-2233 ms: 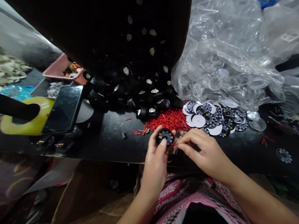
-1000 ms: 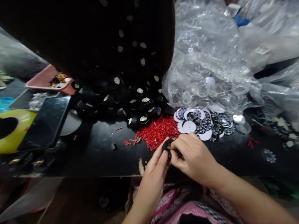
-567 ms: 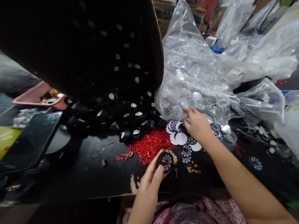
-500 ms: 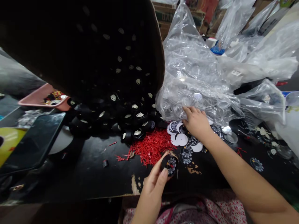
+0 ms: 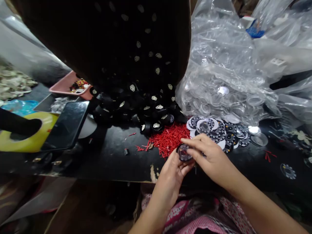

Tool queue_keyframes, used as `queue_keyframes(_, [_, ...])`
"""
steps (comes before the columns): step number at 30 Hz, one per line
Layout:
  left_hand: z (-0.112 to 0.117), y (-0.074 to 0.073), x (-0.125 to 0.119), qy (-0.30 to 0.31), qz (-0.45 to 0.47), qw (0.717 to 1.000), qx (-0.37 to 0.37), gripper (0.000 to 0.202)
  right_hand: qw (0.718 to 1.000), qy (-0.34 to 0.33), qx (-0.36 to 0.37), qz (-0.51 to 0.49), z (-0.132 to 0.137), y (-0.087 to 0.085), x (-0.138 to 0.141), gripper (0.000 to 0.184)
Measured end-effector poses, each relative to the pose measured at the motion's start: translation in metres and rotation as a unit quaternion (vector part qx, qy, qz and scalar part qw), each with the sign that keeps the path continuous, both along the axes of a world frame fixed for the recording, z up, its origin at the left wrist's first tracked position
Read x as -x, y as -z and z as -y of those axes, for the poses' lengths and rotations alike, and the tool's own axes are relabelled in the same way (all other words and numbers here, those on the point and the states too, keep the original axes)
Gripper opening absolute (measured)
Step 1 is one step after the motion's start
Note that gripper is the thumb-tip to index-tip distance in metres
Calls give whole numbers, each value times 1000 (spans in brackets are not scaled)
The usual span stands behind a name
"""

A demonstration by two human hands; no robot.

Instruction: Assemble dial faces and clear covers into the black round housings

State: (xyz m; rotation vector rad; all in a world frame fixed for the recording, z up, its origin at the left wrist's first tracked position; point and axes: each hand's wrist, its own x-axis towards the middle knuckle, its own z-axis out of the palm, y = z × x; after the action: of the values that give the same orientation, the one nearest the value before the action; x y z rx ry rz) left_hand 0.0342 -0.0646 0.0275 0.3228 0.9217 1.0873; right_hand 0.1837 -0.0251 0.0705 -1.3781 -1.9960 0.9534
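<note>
My left hand (image 5: 170,177) holds a small round black gauge (image 5: 184,152) with a printed dial and a clear cover, just above the table's front edge. My right hand (image 5: 211,159) has its fingers curled over the gauge's right rim, pressing on it. Right behind the gauge lies a heap of tiny red needles (image 5: 169,139). A spread of round printed dial faces (image 5: 216,130) lies to the right of that heap. A pile of black gauge housings (image 5: 141,104) spills from a dark box behind.
A clear plastic bag of transparent round covers (image 5: 226,94) fills the back right. A black phone (image 5: 65,128) leans on a yellow roll (image 5: 31,136) at left, with a pink tray (image 5: 67,84) behind. Loose dial faces and red bits lie at the far right on the black table (image 5: 117,162).
My right hand reached to the bag of clear covers, then came back to the gauge. The gauge now carries a clear cover, and both hands are on it.
</note>
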Motion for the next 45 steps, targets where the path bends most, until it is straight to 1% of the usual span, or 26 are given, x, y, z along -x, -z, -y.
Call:
queue_keyframes(2, [1, 2, 1, 1, -38, 999, -27, 37, 999, -14, -25, 14, 7, 0, 8, 33])
queue_keyframes(4, [4, 3, 2, 11, -77, 996, -54, 40, 999, -23, -19, 15, 7, -1, 12, 28])
queue_keyframes(6, [8, 3, 4, 27, -115, 990, -81, 43, 1000, -10, -13, 23, 4, -3, 13, 24])
queue_keyframes(7, [10, 2, 4, 37, -131, 987, -90, 43, 999, 2, -22, 39, 3, -3, 14, 29])
queue_keyframes(9, [14, -1, 5, 59, -150, 982, -101, 42, 994, 23, -68, 82, 3, -3, 18, 40])
queue_keyframes(10, [16, -4, 5, 67, -154, 980, -103, 42, 990, 28, -98, 97, 3, -2, 19, 41])
queue_keyframes(13, [17, -10, 6, 77, -173, 976, -110, 41, 982, 28, -158, 100, 6, 3, 25, 38])
queue_keyframes(16, [14, -14, 7, 99, -201, 967, -118, 40, 981, 31, -177, 76, 9, 7, 29, 36])
queue_keyframes(18, [14, -14, 10, 112, -220, 962, -118, 41, 986, 29, -154, 60, 9, 7, 31, 39])
queue_keyframes(19, [17, -13, 15, 114, -230, 960, -112, 41, 991, 16, -125, 52, 9, 6, 30, 40])
queue_keyframes(22, [43, -7, 44, 96, -288, 950, -70, 36, 998, -61, -9, 15, 9, 2, 23, 38])
queue_keyframes(24, [68, -1, 78, 55, -374, 925, -32, 31, 995, -79, 52, -12, 8, 0, 16, 30])
queue_keyframes(25, [80, 2, 96, 41, -437, 898, -26, 29, 995, -66, 71, -20, 9, 0, 13, 27])
queue_keyframes(26, [88, 4, 113, 18, -511, 859, -36, 29, 995, -48, 85, -24, 9, 0, 11, 25])
queue_keyframes(27, [93, 5, 127, -32, -577, 814, -56, 33, 995, -36, 94, -24, 10, 1, 11, 23])
queue_keyframes(28, [94, 5, 136, -65, -618, 780, -65, 35, 994, -35, 96, -22, 10, 1, 13, 22])
queue_keyframes(29, [89, 4, 142, -87, -636, 764, -66, 35, 994, -49, 93, -18, 11, 1, 17, 21])
queue_keyframes(30, [78, 2, 142, -95, -636, 763, -67, 35, 994, -73, 84, -11, 12, 2, 22, 19])
queue_keyframes(32, [42, 0, 136, -79, -622, 774, -87, 38, 991, -123, 62, 3, 14, 2, 31, 18])
queue_keyframes(33, [20, -1, 131, -50, -615, 778, -114, 41, 989, -135, 53, 8, 15, 3, 34, 18])
queue_keyframes(36, [-46, 1, 119, -38, -630, 762, -142, 46, 991, -124, 53, 14, 16, 5, 31, 22])
queue_keyframes(38, [-76, 4, 115, -40, -636, 758, -141, 50, 992, -104, 66, 18, 18, 7, 24, 24])
queue_keyframes(39, [-85, 6, 114, -39, -633, 760, -141, 51, 992, -97, 72, 21, 19, 8, 20, 25])
queue_keyframes(41, [-91, 10, 116, -40, -616, 774, -145, 52, 993, -91, 75, 27, 21, 7, 15, 24])
queue_keyframes(43, [-87, 12, 119, -46, -591, 791, -153, 55, 993, -93, 69, 38, 21, 6, 10, 22])
queue_keyframes(45, [-76, 12, 122, -75, -549, 817, -161, 62, 993, -86, 58, 61, 17, 6, 2, 21])
